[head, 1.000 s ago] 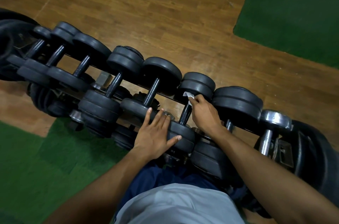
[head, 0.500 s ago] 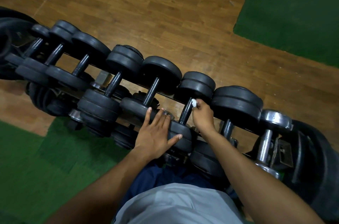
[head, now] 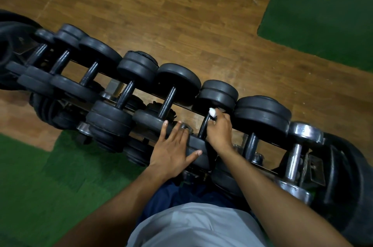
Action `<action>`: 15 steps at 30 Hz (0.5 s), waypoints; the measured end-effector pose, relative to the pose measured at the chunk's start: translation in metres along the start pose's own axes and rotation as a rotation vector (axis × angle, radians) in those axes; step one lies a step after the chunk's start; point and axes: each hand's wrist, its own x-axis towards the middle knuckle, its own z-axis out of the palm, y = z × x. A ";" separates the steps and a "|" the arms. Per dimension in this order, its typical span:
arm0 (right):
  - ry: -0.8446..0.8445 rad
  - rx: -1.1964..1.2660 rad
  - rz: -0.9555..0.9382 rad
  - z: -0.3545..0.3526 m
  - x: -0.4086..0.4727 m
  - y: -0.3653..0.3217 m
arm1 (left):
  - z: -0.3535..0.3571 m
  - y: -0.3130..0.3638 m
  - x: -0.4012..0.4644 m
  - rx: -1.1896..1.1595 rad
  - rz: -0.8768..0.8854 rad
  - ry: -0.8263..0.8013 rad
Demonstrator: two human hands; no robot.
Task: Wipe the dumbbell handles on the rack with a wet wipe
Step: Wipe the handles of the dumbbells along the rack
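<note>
Right now your right hand is curled around the dark handle of one black dumbbell on the rack, and a white wet wipe is bunched at your fingertips against the top of that handle, just below the dumbbell's far weight plates. Your left hand lies flat with its fingers straight and spread, pressing on the near plate of the same dumbbell and on the near plate of its left-hand neighbour, the thumb stretched out along the rubber. It holds nothing. The dumbbell you are working on sits toward the right end of the rack's top row, with a larger black dumbbell just beside it on the right and a chrome dumbbell at the rack's right end. To the left, more black dumbbells run in a slanting line to the rack's left end, their handles bare and lying side by side. A lower tier of weights shows through the gaps beneath. The rack stands on a wooden floor with green mats at the far right and at the near left. Your grey shirt and dark trousers show at the bottom edge of the view.
</note>
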 end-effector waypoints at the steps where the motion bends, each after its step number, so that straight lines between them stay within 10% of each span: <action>1: 0.008 0.083 0.090 0.001 -0.001 0.000 | 0.000 0.000 0.000 -0.004 0.000 0.001; 10: -0.078 0.776 0.552 -0.006 0.018 -0.005 | 0.002 0.001 0.002 0.012 0.005 -0.020; 15: -0.204 0.602 0.504 -0.018 0.023 -0.003 | 0.002 -0.001 0.002 -0.001 0.004 -0.014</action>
